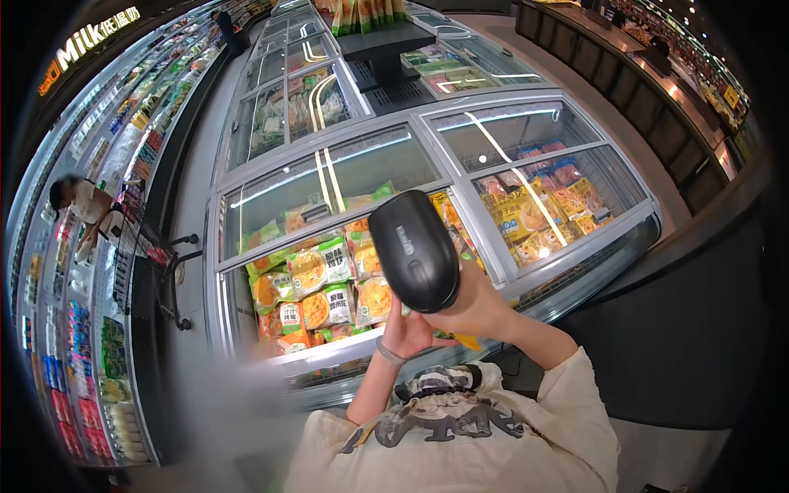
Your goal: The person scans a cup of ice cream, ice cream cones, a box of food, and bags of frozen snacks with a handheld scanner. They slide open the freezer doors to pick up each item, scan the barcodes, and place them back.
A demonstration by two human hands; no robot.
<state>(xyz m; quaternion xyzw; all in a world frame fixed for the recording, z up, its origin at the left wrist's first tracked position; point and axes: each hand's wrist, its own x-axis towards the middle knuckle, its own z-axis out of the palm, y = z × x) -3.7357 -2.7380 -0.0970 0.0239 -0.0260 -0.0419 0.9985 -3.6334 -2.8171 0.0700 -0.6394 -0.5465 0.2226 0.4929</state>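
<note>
A black, rounded handheld device [415, 251] with small pale lettering is raised over the freezer's front edge. My right hand [477, 304] is closed around its far side, most of the fingers hidden behind it. Just below the device is my left hand [407, 333], with a grey band [389, 353] on the wrist. Its fingers look curled, but what they hold, if anything, is hidden. A yellow scrap [469, 341] shows under my right hand. Beyond my hands, frozen food bags [327, 306] in green, white and orange lie in the freezer.
The chest freezer [436, 177] has sliding glass lids and a metal frame. Yellow bags [526, 214] lie in its right compartment. At left are stocked shelves [115, 246], a cart [177, 283] and another person [82, 201]. A black stand [382, 57] rises from the freezers behind.
</note>
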